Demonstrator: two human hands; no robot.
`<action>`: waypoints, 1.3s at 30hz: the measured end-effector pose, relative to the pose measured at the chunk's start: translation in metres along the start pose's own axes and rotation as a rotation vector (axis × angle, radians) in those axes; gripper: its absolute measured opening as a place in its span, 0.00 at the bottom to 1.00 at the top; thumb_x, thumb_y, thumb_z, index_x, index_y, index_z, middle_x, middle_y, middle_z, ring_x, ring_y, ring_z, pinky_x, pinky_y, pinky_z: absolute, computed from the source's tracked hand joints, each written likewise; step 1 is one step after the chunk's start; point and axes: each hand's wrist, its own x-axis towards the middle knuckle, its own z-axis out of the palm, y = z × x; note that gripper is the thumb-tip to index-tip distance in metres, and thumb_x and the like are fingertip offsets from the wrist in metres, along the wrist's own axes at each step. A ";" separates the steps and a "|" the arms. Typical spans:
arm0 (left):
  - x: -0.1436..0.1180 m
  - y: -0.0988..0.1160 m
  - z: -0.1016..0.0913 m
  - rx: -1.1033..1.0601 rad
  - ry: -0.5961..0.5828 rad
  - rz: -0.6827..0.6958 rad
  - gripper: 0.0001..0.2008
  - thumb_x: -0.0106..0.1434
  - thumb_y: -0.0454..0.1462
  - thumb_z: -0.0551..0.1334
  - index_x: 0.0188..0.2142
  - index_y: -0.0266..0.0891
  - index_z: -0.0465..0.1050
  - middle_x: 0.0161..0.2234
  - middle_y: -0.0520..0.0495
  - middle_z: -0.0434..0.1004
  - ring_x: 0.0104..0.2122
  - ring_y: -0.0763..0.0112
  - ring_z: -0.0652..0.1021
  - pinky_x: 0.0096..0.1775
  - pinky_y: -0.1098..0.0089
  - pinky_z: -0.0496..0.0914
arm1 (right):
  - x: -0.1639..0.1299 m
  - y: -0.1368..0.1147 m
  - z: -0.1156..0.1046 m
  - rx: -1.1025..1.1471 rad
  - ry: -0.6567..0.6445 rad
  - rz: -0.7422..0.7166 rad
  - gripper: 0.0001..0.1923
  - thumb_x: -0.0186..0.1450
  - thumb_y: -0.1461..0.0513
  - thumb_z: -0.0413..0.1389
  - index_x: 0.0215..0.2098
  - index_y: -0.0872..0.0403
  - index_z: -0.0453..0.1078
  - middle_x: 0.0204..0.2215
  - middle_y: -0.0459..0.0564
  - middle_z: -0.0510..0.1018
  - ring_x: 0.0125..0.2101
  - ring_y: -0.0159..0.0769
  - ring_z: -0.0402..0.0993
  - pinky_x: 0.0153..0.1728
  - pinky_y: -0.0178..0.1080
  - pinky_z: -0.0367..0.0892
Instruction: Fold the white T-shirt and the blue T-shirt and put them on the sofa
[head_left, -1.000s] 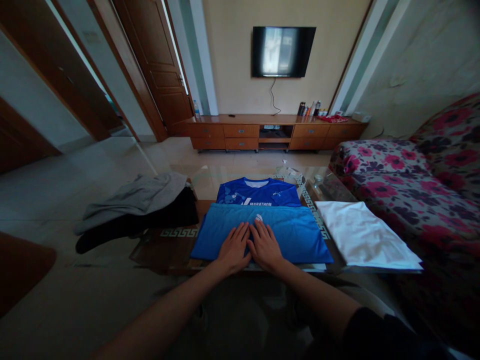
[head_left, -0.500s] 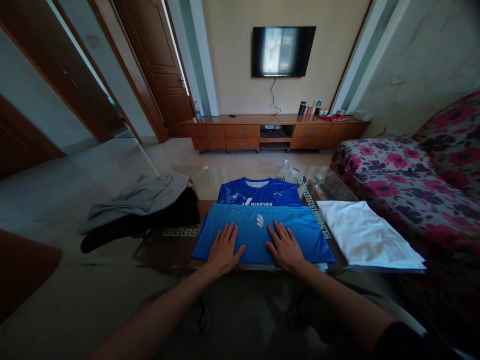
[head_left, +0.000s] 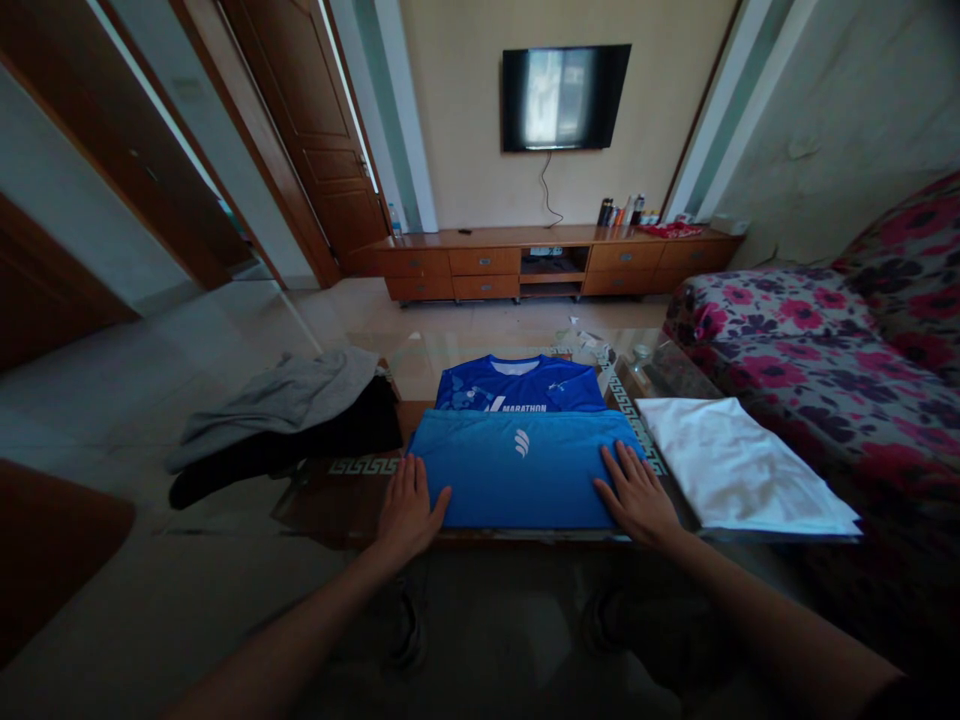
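Observation:
A blue T-shirt lies on the glass table with its lower part folded up over the front, leaving the collar and part of a "MARATHON" print showing at the far end. My left hand rests flat on the shirt's left edge, fingers stretched forward and thumb out to the right. At the right edge my right hand lies palm down, its fingers spread on the cloth. Neither hand grips the fabric. What the palms cover is hidden.
A folded white garment lies at the table's right end. On the left, a grey garment is heaped on a black one. Beyond the glass table stand a low wooden cabinet and, to the right, a flowered sofa.
Both hands have slid apart, from the middle of the folded shirt out to its left and right edges. The shirt's fold and the other garments look the same.

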 end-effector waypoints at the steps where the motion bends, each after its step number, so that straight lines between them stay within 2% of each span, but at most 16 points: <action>1: 0.000 0.002 -0.002 0.008 -0.002 -0.008 0.44 0.69 0.58 0.44 0.70 0.23 0.49 0.71 0.25 0.49 0.71 0.45 0.52 0.67 0.49 0.51 | 0.000 -0.001 0.000 0.000 0.002 0.002 0.39 0.73 0.42 0.36 0.75 0.52 0.46 0.74 0.52 0.42 0.73 0.47 0.36 0.70 0.53 0.38; 3: 0.004 0.005 -0.010 0.015 -0.002 -0.016 0.44 0.69 0.58 0.44 0.70 0.24 0.49 0.69 0.24 0.54 0.69 0.42 0.57 0.64 0.48 0.55 | 0.004 -0.003 -0.004 0.010 -0.003 0.014 0.38 0.73 0.42 0.36 0.74 0.52 0.50 0.74 0.54 0.46 0.72 0.49 0.41 0.69 0.54 0.42; 6: 0.017 0.006 -0.024 0.019 0.020 -0.029 0.43 0.70 0.58 0.44 0.71 0.27 0.49 0.65 0.25 0.62 0.64 0.40 0.65 0.60 0.47 0.60 | 0.018 -0.003 -0.016 0.041 0.006 0.049 0.36 0.74 0.43 0.34 0.70 0.52 0.57 0.71 0.56 0.55 0.67 0.51 0.54 0.65 0.54 0.52; 8: 0.030 0.004 -0.029 0.018 0.050 -0.019 0.41 0.70 0.57 0.44 0.70 0.29 0.50 0.64 0.26 0.63 0.63 0.42 0.65 0.60 0.47 0.60 | 0.032 0.000 -0.021 0.048 0.038 0.068 0.35 0.75 0.45 0.33 0.69 0.54 0.59 0.70 0.57 0.57 0.66 0.50 0.58 0.64 0.53 0.55; 11: 0.050 -0.003 -0.024 -0.009 0.091 0.061 0.38 0.71 0.55 0.45 0.70 0.30 0.51 0.67 0.30 0.59 0.67 0.47 0.61 0.65 0.51 0.55 | 0.051 0.009 -0.019 0.020 0.078 0.080 0.35 0.75 0.45 0.34 0.71 0.55 0.55 0.72 0.58 0.51 0.69 0.50 0.51 0.66 0.52 0.51; 14: 0.064 -0.012 -0.009 -0.054 0.072 0.093 0.38 0.71 0.54 0.46 0.70 0.30 0.52 0.70 0.31 0.54 0.69 0.49 0.57 0.67 0.54 0.52 | 0.061 0.019 -0.005 -0.001 0.043 0.090 0.37 0.74 0.44 0.35 0.74 0.56 0.49 0.74 0.57 0.43 0.72 0.49 0.42 0.69 0.52 0.44; 17: 0.074 -0.020 0.003 -0.118 0.052 0.038 0.37 0.71 0.53 0.47 0.70 0.30 0.51 0.69 0.31 0.54 0.68 0.50 0.58 0.66 0.54 0.54 | 0.063 0.025 0.008 0.010 -0.006 0.114 0.39 0.74 0.43 0.35 0.75 0.55 0.45 0.74 0.56 0.40 0.72 0.47 0.39 0.69 0.51 0.41; 20: 0.083 -0.026 0.006 -0.155 0.139 -0.087 0.34 0.71 0.49 0.49 0.68 0.30 0.53 0.64 0.30 0.62 0.63 0.50 0.65 0.61 0.53 0.61 | 0.062 0.027 0.012 0.025 -0.006 0.122 0.40 0.74 0.43 0.33 0.75 0.56 0.44 0.74 0.55 0.40 0.72 0.46 0.39 0.70 0.50 0.41; 22: 0.086 -0.031 0.003 -0.127 0.187 -0.175 0.31 0.69 0.48 0.52 0.64 0.30 0.59 0.59 0.30 0.67 0.58 0.48 0.69 0.57 0.53 0.65 | 0.062 0.026 0.012 0.039 0.008 0.126 0.39 0.74 0.43 0.33 0.75 0.57 0.45 0.74 0.55 0.41 0.72 0.46 0.40 0.70 0.50 0.41; 25: 0.090 -0.038 -0.001 -0.080 0.172 -0.236 0.25 0.68 0.47 0.54 0.56 0.31 0.68 0.51 0.32 0.71 0.52 0.49 0.73 0.54 0.55 0.67 | 0.063 0.025 0.012 0.058 0.023 0.133 0.39 0.74 0.44 0.35 0.75 0.57 0.47 0.74 0.55 0.43 0.72 0.46 0.41 0.70 0.50 0.41; 30: 0.098 -0.040 -0.006 -0.112 0.092 -0.183 0.18 0.69 0.46 0.53 0.45 0.35 0.74 0.44 0.37 0.75 0.46 0.55 0.76 0.51 0.60 0.69 | 0.063 0.024 0.009 0.077 0.029 0.124 0.38 0.74 0.45 0.37 0.73 0.58 0.49 0.74 0.58 0.45 0.72 0.48 0.42 0.70 0.51 0.43; 33: 0.105 -0.034 -0.008 -0.140 0.103 -0.181 0.17 0.70 0.44 0.53 0.44 0.35 0.74 0.42 0.38 0.77 0.44 0.57 0.77 0.49 0.62 0.70 | 0.065 0.024 0.005 0.108 0.043 0.143 0.36 0.73 0.47 0.40 0.72 0.59 0.51 0.72 0.60 0.48 0.70 0.50 0.47 0.68 0.52 0.48; 37: 0.114 -0.027 -0.008 -0.165 0.143 -0.181 0.15 0.69 0.42 0.55 0.45 0.35 0.74 0.43 0.38 0.77 0.44 0.58 0.78 0.48 0.64 0.70 | 0.076 0.029 -0.001 0.139 0.074 0.339 0.37 0.70 0.47 0.47 0.70 0.58 0.53 0.67 0.65 0.59 0.64 0.60 0.59 0.59 0.60 0.60; 39: 0.117 -0.024 -0.007 -0.171 0.144 -0.182 0.14 0.69 0.42 0.55 0.44 0.36 0.75 0.43 0.38 0.78 0.45 0.58 0.78 0.49 0.64 0.70 | 0.085 0.037 -0.004 0.144 0.069 0.450 0.37 0.69 0.49 0.50 0.69 0.60 0.56 0.62 0.69 0.66 0.60 0.61 0.64 0.56 0.59 0.63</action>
